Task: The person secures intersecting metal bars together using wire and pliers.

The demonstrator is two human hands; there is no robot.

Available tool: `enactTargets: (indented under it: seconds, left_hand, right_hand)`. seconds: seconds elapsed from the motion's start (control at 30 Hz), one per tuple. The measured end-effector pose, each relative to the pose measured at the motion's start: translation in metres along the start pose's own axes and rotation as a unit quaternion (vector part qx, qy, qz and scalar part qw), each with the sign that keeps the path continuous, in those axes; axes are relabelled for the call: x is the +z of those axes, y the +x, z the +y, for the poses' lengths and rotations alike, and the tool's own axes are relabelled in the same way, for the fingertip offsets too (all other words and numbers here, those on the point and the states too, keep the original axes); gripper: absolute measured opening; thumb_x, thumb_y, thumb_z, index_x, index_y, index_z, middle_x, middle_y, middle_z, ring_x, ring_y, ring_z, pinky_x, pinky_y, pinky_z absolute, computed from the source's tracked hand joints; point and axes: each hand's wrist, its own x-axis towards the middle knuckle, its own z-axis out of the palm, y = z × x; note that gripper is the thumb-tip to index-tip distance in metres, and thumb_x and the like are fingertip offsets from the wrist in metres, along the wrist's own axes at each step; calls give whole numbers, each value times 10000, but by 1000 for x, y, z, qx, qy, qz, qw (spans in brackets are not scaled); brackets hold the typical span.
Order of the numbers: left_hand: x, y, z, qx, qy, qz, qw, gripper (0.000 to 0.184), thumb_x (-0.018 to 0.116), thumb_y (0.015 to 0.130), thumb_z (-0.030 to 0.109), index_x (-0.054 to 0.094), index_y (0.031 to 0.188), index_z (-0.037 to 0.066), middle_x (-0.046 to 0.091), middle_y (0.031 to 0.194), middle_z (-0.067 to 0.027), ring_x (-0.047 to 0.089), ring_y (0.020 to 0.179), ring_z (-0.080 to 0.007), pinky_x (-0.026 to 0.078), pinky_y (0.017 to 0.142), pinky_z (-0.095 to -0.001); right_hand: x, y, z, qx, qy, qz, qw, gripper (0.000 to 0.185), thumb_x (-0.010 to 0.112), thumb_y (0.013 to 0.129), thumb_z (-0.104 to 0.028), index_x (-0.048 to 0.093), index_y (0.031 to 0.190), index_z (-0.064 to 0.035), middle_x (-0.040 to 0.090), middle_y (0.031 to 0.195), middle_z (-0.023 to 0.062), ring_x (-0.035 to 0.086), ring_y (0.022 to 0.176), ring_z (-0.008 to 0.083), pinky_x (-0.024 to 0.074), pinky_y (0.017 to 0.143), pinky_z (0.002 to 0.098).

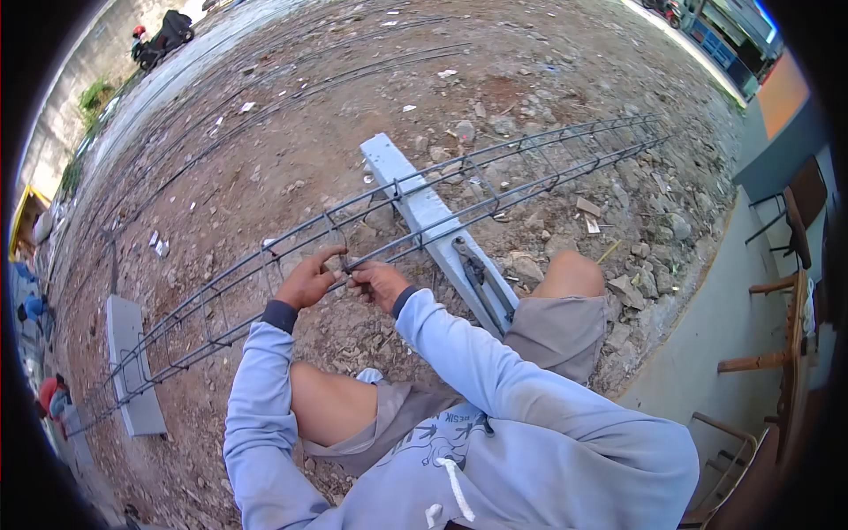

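A long rebar cage [238,296] of parallel bars with square stirrups runs diagonally across the view. It rests on a pale block [442,216] near the middle and another pale block [132,367] at the left. My left hand [308,277] is at the near bars, its fingers bent together by a stirrup. Close to its right, my right hand [378,283] pinches at the same stirrup joint. Whatever small piece lies between the fingertips is too small to make out. A dark metal tool [473,269] lies on the middle block, right of my right hand.
Loose steel bars [309,93] lie on the rubble ground beyond the cage. Broken stones [627,291] are scattered at the right. Chairs [799,212] stand on the paved strip at the far right. A person in red [51,396] is at the left edge.
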Motion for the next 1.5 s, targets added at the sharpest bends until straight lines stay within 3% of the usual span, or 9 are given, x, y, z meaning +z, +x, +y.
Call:
enactTargets:
  seconds: [0.5, 0.53, 0.63, 0.7, 0.73, 0.87, 1.17, 1.33, 1.5]
  left_hand:
    - [1, -2, 5, 24, -58, 23, 998, 307, 546, 868, 108, 569, 1174, 121, 517, 662, -27, 465, 603, -118, 393, 559, -292]
    - [1, -3, 6, 14, -68, 19, 997, 300, 546, 865, 107, 571, 1163, 114, 504, 650, -20, 458, 593, -116, 391, 557, -291]
    - [-1, -4, 10, -19, -83, 10, 996, 284, 543, 867, 118, 573, 1149, 104, 525, 679, -31, 475, 619, -120, 402, 572, -290]
    - [2, -1, 0, 32, -77, 23, 996, 263, 530, 871, 126, 574, 1128, 94, 553, 729, -49, 497, 654, -125, 418, 593, -288]
    - [-1, -4, 6, 17, -80, 15, 997, 250, 513, 875, 129, 572, 1112, 80, 573, 778, -52, 513, 684, -129, 434, 614, -287]
    - [1, 1, 1, -39, -190, 8, 981, 270, 458, 866, 65, 604, 1092, 79, 594, 837, -12, 536, 655, -75, 442, 548, -219]
    - [0, 4, 1, -59, -245, 1, 968, 243, 464, 972, 262, 633, 1009, 90, 515, 674, 27, 476, 554, -46, 407, 463, -200]
    - [-3, 3, 8, -90, -213, 18, 973, 497, 430, 929, 536, 640, 991, 90, 482, 633, -4, 523, 522, -91, 436, 468, -219]
    - [-7, 5, 11, -97, -201, -22, 974, 367, 574, 887, 426, 612, 1034, 92, 527, 682, -15, 505, 524, -85, 433, 480, -223]
  right_hand:
    - [9, -7, 4, -127, -161, 138, 969, 127, 636, 819, -139, 623, 799, -15, 580, 664, 26, 507, 518, 92, 393, 446, 237]
    - [10, -5, 7, -140, -188, 154, 960, 170, 635, 815, -168, 638, 802, 1, 619, 677, 74, 566, 554, 171, 442, 506, 294]
    - [12, -5, 10, -231, -424, 208, 851, 176, 615, 825, -198, 618, 824, -22, 618, 683, 97, 578, 565, 204, 443, 542, 340]
    - [19, -11, 14, -334, -493, 233, 769, 242, 596, 836, -262, 617, 841, -22, 631, 756, 184, 612, 671, 344, 465, 636, 432]
    - [21, -7, 19, -326, -480, 227, 782, 285, 582, 851, -307, 619, 848, -25, 622, 818, 233, 593, 771, 416, 460, 691, 476]
    - [33, -16, 15, -313, -517, 258, 753, 292, 551, 871, -302, 598, 823, -19, 622, 789, 235, 613, 771, 414, 477, 693, 498]
    - [42, -23, -4, -235, -608, 208, 729, 229, 527, 858, -232, 626, 840, -26, 642, 843, 221, 633, 810, 377, 494, 726, 478]
    - [47, -31, -13, -222, -611, 197, 734, 216, 532, 848, -210, 646, 840, -26, 654, 828, 216, 643, 809, 373, 502, 725, 472]
    - [44, -29, -13, -234, -614, 197, 728, 230, 540, 848, -223, 646, 834, -20, 651, 820, 224, 640, 802, 383, 501, 720, 475]
